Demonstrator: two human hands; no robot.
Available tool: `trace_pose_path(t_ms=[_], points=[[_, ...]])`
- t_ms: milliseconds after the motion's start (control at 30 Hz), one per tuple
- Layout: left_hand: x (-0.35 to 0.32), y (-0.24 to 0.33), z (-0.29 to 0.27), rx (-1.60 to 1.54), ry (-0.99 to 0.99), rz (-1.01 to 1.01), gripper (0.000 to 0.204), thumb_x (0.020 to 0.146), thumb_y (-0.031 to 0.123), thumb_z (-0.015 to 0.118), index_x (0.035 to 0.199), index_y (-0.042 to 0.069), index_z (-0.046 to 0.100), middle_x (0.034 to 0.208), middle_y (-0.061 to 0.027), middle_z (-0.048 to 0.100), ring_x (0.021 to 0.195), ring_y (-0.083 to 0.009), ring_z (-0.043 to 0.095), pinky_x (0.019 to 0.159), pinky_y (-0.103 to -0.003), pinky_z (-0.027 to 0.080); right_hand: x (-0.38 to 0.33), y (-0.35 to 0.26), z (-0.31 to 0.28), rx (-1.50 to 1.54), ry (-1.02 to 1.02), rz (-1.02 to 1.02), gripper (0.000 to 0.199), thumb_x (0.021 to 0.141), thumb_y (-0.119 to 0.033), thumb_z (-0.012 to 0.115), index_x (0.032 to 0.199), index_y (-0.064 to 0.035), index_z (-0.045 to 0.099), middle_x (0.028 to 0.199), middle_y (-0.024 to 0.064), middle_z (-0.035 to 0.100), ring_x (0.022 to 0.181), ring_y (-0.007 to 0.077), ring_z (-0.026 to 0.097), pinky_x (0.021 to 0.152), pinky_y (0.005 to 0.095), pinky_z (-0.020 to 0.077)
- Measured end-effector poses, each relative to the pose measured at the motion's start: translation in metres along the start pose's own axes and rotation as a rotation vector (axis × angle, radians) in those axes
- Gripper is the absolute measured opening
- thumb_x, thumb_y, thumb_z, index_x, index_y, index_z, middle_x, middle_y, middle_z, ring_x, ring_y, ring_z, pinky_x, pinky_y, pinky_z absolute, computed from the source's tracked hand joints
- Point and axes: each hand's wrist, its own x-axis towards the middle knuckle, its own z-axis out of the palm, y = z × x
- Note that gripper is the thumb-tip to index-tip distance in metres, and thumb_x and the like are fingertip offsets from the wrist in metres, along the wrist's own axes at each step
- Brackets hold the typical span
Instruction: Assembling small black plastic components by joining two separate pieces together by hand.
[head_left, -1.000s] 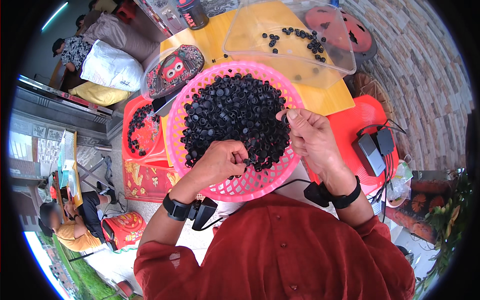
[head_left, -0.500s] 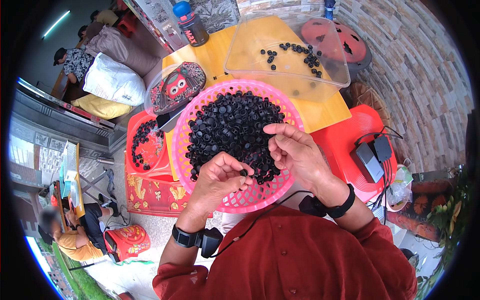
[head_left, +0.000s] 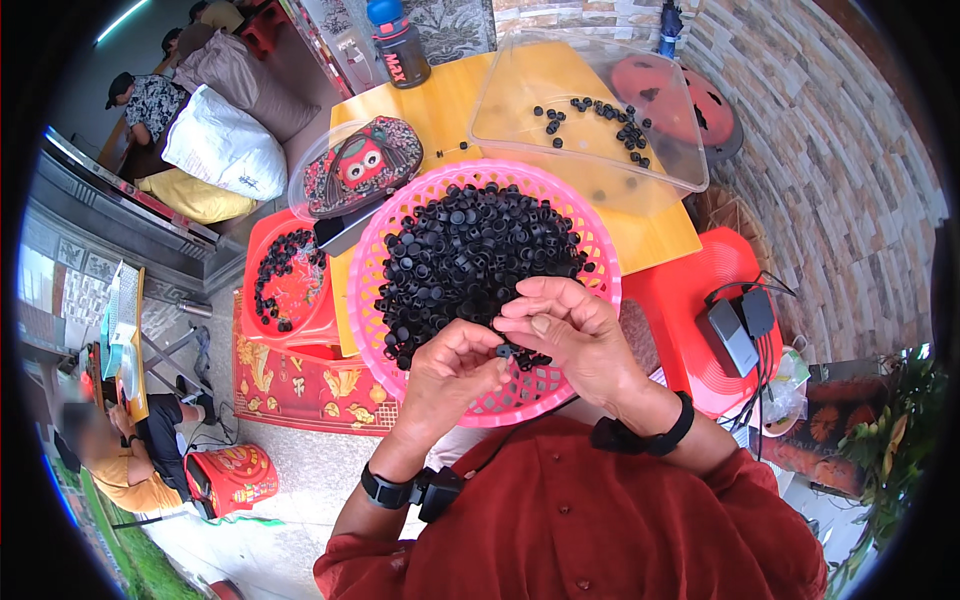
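Left hand (head_left: 452, 368) and right hand (head_left: 562, 330) pinch one black cap (head_left: 504, 351) over one pink basket (head_left: 590, 237).

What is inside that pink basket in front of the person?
The pink basket holds a heap of small black caps. Both hands, left hand and right hand, cover its near part, so what lies beneath them cannot be seen.

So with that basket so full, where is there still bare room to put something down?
Bare patches: the near half of the clear tray, below its scattered black caps; the yellow table between the bottle and the owl pouch; the red stool left of the chargers. The pink basket is crowded; both hands meet over its near rim.
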Motion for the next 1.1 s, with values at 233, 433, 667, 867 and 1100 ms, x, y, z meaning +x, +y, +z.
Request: trace_pose_path(t_ms=[233, 433, 667, 867, 1100], points=[[0.001, 0.009, 0.017, -0.118, 0.023, 0.026, 0.021, 0.081, -0.007, 0.059, 0.101, 0.001, 0.056, 0.083, -0.0067, 0.063, 0.069, -0.0112, 0.062, 0.059, -0.023, 0.051, -0.001, 0.014, 0.004, -0.103, -0.149, -0.164, 0.034, 0.093, 0.001, 0.045, 0.126, -0.0027, 0.041, 0.109, 0.0115, 0.063, 0.1, 0.0154, 0.058, 0.087, 0.0292, 0.046], [0.003, 0.0, 0.018, -0.264, 0.022, -0.058, 0.015, 0.085, -0.003, 0.056, 0.099, 0.001, 0.059, 0.084, -0.0071, 0.063, 0.069, -0.0119, 0.061, 0.061, -0.023, 0.051, -0.003, 0.018, 0.006, 0.044, -0.144, -0.077, 0.032, 0.093, -0.002, 0.045, 0.125, -0.0024, 0.041, 0.11, 0.0116, 0.062, 0.087, 0.0121, 0.06, 0.07, 0.0238, 0.0494], [0.011, 0.002, 0.013, -0.286, 0.027, -0.071, 0.019, 0.086, 0.002, 0.059, 0.105, 0.002, 0.059, 0.086, -0.0076, 0.063, 0.072, -0.0128, 0.061, 0.062, -0.023, 0.05, 0.001, 0.014, 0.009, 0.012, 0.039, 0.017, 0.029, 0.094, -0.003, 0.043, 0.124, -0.0026, 0.043, 0.108, 0.0115, 0.063, 0.079, 0.01, 0.059, 0.065, 0.0231, 0.0486], [0.016, 0.017, 0.001, -0.339, -0.012, -0.156, 0.007, 0.085, 0.004, 0.06, 0.092, 0.001, 0.06, 0.078, -0.0057, 0.063, 0.064, -0.0093, 0.058, 0.056, -0.021, 0.047, 0.008, 0.003, 0.006, -0.179, -0.075, -0.106, 0.016, 0.088, 0.002, 0.055, 0.103, 0.0007, 0.059, 0.094, 0.0052, 0.062, 0.079, 0.01, 0.059, 0.071, 0.0242, 0.0501], [0.025, 0.039, 0.001, 0.101, -0.07, -0.102, 0.004, 0.084, 0.004, 0.061, 0.085, 0.001, 0.061, 0.075, -0.0042, 0.063, 0.059, -0.0076, 0.057, 0.053, -0.02, 0.045, 0.005, -0.007, -0.005, -0.563, -0.077, -0.267, 0.008, 0.084, 0.002, 0.06, 0.093, 0.0005, 0.061, 0.079, 0.0006, 0.055, 0.073, 0.0065, 0.056, 0.063, 0.0192, 0.0457]])
